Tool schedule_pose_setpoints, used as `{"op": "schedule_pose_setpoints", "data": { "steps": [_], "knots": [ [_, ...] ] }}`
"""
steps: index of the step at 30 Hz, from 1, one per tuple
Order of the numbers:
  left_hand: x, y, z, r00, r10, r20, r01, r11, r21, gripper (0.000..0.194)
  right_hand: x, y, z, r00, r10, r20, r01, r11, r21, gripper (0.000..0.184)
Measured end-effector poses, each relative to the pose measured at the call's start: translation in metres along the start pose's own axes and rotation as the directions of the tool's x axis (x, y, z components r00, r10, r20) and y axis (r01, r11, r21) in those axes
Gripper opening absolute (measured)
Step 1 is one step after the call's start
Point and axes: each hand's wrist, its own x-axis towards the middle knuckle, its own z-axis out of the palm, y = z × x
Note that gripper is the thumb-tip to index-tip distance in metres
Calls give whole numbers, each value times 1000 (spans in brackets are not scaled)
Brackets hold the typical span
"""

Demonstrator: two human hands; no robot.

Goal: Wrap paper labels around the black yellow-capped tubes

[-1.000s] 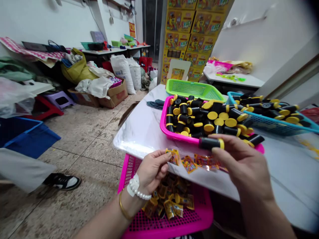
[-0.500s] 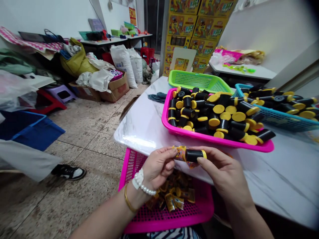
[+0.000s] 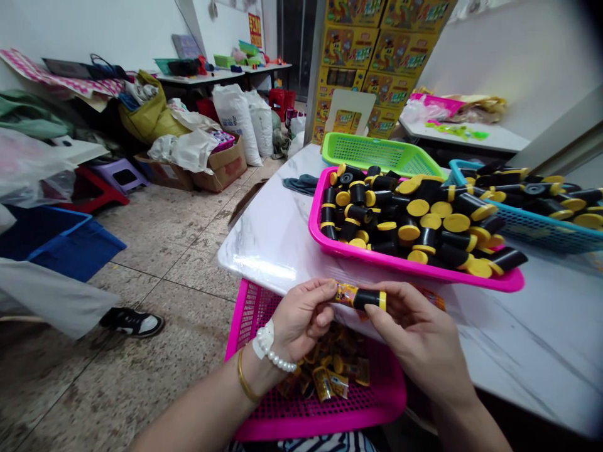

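Between my two hands is a small black canister with a yellow cap (image 3: 370,299), its left part inside a printed yellow-orange plastic sleeve (image 3: 346,294). My left hand (image 3: 308,311) pinches the sleeve's left end. With thumb and fingers, my right hand (image 3: 417,329) grips the canister near its cap. More printed sleeves (image 3: 432,299) lie on the table, partly behind my right fingers. Below my hands, a pink basket (image 3: 325,411) holds several canisters in printed wrappers (image 3: 330,380). Just beyond them stands a pink tray (image 3: 414,269) heaped with black, yellow-capped canisters (image 3: 419,216).
A green basket (image 3: 381,154) and a blue basket (image 3: 551,225) of similar canisters stand on the marble-patterned table (image 3: 264,251). Yellow printed boxes (image 3: 377,56) are stacked behind. A person's shoe (image 3: 134,321) and a blue bin (image 3: 70,242) are at left.
The canister has gone further into the sleeve, and my right hand has shifted slightly left. The sleeve now looks rounder and smoother. The view has shifted a little.
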Motion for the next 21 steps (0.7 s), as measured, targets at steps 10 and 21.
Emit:
{"op": "schedule_pose_setpoints", "data": {
  "steps": [10, 21],
  "knots": [
    [-17, -7, -2, 958, 278, -75, -221, 876, 428, 38, -4, 13, 13, 989, -141, -46, 147, 977, 156, 29],
    [-17, -3, -6, 970, 191, 149, -236, 889, 394, 26, -12, 19, 1, 953, -283, 106, 285, 958, -8, 47]
  ]
}}
